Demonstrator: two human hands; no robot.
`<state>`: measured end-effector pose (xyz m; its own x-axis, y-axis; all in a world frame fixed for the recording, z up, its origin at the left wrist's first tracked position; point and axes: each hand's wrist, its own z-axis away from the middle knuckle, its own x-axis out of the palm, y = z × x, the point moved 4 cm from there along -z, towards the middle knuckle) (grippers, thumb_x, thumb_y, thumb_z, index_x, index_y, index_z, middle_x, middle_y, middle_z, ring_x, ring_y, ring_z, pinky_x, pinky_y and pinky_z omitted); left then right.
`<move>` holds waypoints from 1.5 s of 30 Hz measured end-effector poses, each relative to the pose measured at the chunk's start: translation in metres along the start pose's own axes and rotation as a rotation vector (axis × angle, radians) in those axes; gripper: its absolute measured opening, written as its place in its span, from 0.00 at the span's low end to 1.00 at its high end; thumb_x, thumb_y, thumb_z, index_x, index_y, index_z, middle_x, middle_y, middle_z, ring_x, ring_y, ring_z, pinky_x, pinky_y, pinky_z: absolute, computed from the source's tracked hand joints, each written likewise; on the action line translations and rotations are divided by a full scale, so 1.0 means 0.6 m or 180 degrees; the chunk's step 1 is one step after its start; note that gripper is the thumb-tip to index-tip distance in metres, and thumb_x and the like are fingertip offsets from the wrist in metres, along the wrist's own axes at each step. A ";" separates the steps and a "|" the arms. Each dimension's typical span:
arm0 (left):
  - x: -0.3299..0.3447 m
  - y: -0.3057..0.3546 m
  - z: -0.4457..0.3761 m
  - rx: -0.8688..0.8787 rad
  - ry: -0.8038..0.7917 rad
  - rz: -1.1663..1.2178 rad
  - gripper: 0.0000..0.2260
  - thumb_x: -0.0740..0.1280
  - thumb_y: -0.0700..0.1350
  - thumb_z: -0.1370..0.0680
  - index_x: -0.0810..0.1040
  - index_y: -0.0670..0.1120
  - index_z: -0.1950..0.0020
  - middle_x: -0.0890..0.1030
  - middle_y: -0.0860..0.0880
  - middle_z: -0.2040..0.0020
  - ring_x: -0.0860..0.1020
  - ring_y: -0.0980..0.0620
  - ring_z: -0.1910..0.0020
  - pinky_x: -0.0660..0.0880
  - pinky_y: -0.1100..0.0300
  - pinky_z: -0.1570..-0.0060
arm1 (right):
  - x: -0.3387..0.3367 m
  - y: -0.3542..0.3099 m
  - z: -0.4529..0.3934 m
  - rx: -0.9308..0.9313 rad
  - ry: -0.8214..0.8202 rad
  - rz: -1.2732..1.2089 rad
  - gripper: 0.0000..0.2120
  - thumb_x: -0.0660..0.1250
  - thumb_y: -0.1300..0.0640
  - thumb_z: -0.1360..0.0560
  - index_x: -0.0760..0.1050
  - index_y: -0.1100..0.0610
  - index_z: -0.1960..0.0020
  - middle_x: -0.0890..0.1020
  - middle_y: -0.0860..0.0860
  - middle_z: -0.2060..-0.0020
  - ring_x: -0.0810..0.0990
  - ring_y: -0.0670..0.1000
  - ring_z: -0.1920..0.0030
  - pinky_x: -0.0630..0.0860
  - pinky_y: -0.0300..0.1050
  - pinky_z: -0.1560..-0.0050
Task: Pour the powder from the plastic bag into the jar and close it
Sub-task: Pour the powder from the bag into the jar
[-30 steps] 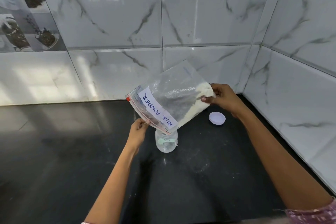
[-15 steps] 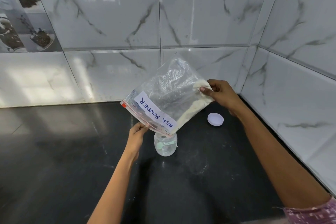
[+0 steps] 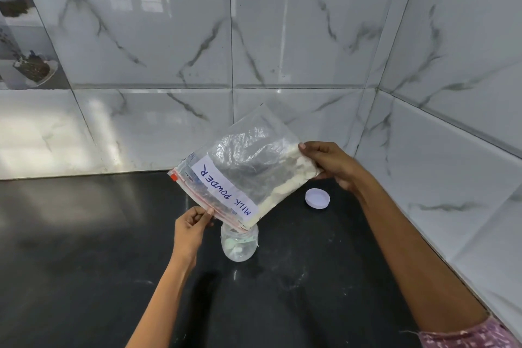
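Observation:
A clear zip bag with a white "MILK POWDER" label is tilted, mouth corner down, right above a small clear jar that stands on the black counter. Pale powder lies along the bag's lower edge, down to the corner at the jar's mouth. My left hand pinches the zip edge of the bag left of the jar. My right hand grips the raised bottom corner, fingers curled round it. The jar holds a little white powder. Its white lid lies on the counter to the right, behind the jar.
Marble-look tiled walls enclose the counter at the back and on the right, forming a corner. Faint powder dust marks the counter right of the jar.
The bag has sunk a little toward the jar. More powder has slid down along its lower edge to the mouth corner. Both hands keep their hold.

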<state>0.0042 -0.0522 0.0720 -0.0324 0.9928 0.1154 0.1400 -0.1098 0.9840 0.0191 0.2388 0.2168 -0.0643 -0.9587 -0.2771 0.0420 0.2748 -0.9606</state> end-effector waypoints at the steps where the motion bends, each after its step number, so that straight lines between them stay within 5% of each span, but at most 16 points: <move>1: 0.002 -0.001 0.000 0.0016 0.0003 0.0040 0.04 0.66 0.35 0.24 0.80 0.39 0.58 0.82 0.46 0.64 0.79 0.58 0.66 0.76 0.68 0.64 | -0.001 -0.001 0.001 -0.0005 -0.0002 -0.0032 0.11 0.64 0.49 0.23 0.80 0.53 0.47 0.83 0.47 0.61 0.82 0.43 0.63 0.78 0.39 0.66; 5: 0.001 -0.003 -0.003 0.0062 -0.0011 0.0078 0.04 0.66 0.34 0.25 0.80 0.38 0.57 0.82 0.45 0.63 0.79 0.59 0.68 0.76 0.69 0.64 | -0.003 -0.002 -0.001 -0.0032 -0.0063 -0.0140 0.06 0.65 0.56 0.22 0.79 0.54 0.47 0.82 0.49 0.59 0.81 0.46 0.60 0.79 0.42 0.64; 14: 0.003 0.004 -0.002 0.0052 -0.0001 -0.0003 0.03 0.68 0.35 0.25 0.81 0.40 0.58 0.83 0.44 0.63 0.80 0.56 0.66 0.77 0.68 0.64 | -0.001 -0.001 -0.003 -0.0185 0.0309 -0.0074 0.07 0.63 0.53 0.21 0.78 0.54 0.51 0.80 0.49 0.59 0.78 0.46 0.59 0.78 0.37 0.65; 18: -0.001 -0.001 -0.001 0.0015 0.0061 0.0024 0.03 0.68 0.35 0.25 0.81 0.40 0.58 0.83 0.43 0.62 0.79 0.53 0.64 0.77 0.68 0.64 | 0.007 0.011 -0.004 0.0043 0.0078 -0.0498 0.11 0.69 0.56 0.26 0.78 0.57 0.44 0.83 0.52 0.51 0.82 0.47 0.52 0.80 0.36 0.56; 21: -0.004 -0.004 -0.001 -0.0027 0.0083 0.0042 0.03 0.68 0.35 0.25 0.81 0.41 0.58 0.83 0.42 0.61 0.79 0.50 0.63 0.77 0.67 0.63 | 0.004 0.022 -0.006 0.0165 0.0037 -0.0222 0.25 0.75 0.66 0.33 0.73 0.62 0.37 0.81 0.57 0.45 0.80 0.52 0.44 0.77 0.45 0.40; 23: -0.004 -0.004 -0.001 -0.0034 0.0079 0.0020 0.04 0.68 0.35 0.25 0.81 0.41 0.58 0.83 0.43 0.61 0.80 0.49 0.62 0.77 0.67 0.62 | 0.004 0.027 -0.007 0.0160 0.0131 -0.0024 0.26 0.74 0.68 0.33 0.73 0.63 0.37 0.81 0.60 0.44 0.79 0.55 0.42 0.74 0.49 0.36; 29: -0.007 0.000 0.000 -0.0036 0.0135 0.0006 0.03 0.69 0.36 0.26 0.82 0.42 0.58 0.84 0.45 0.62 0.81 0.52 0.62 0.77 0.65 0.60 | 0.011 0.020 0.001 0.0105 0.0129 -0.0020 0.15 0.65 0.69 0.25 0.71 0.61 0.40 0.80 0.57 0.55 0.81 0.52 0.56 0.82 0.41 0.59; 34: -0.009 0.000 0.003 -0.0095 0.0235 -0.0032 0.02 0.71 0.38 0.27 0.84 0.43 0.58 0.84 0.48 0.63 0.80 0.55 0.63 0.76 0.66 0.61 | 0.009 0.003 0.003 -0.0380 0.0246 0.0276 0.06 0.63 0.69 0.24 0.72 0.60 0.50 0.80 0.58 0.55 0.81 0.54 0.52 0.83 0.44 0.55; 38: -0.011 -0.001 0.003 -0.0167 0.0322 -0.0055 0.01 0.73 0.40 0.28 0.84 0.44 0.57 0.84 0.45 0.59 0.80 0.52 0.60 0.75 0.60 0.55 | 0.018 -0.018 0.006 -0.0724 0.0387 0.0457 0.12 0.62 0.71 0.25 0.74 0.54 0.57 0.81 0.59 0.53 0.81 0.55 0.51 0.81 0.48 0.51; 45: -0.012 -0.004 0.009 -0.0345 -0.0048 0.0095 0.03 0.70 0.39 0.26 0.82 0.42 0.53 0.85 0.45 0.54 0.82 0.50 0.50 0.73 0.56 0.42 | 0.025 -0.036 0.005 -0.0964 0.0484 0.0412 0.08 0.64 0.69 0.24 0.75 0.58 0.50 0.80 0.59 0.51 0.80 0.52 0.53 0.81 0.35 0.57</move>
<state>0.0092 -0.0587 0.0679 -0.0147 0.9895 0.1435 0.0329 -0.1430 0.9892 0.0203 0.2180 0.2331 -0.2263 -0.8989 -0.3751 -0.2364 0.4243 -0.8741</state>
